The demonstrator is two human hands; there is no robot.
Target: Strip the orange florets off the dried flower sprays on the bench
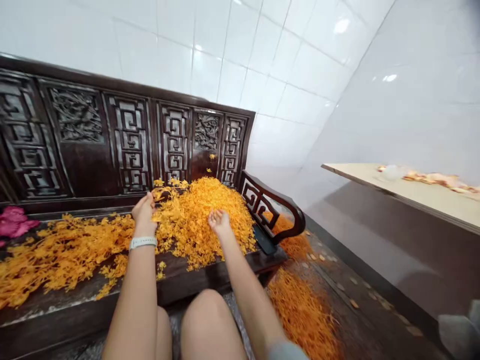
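A heap of shredded orange-yellow flower strands is piled on the seat of a dark carved wooden bench, with the left hand bunched closed at its edge and the right hand held half-open against it.

Orange shredded strands lay heaped in a loose, tangled mound at the right end of a dark carved wooden settee, banked against its backrest and reaching toward the armrest. A thinner patchy layer spread left along the seat, with clumps hanging at its front edge. A separate drift lay on the floor right of the settee, running beneath the armrest. A few stray strands clung to the carved backrest above the mound.
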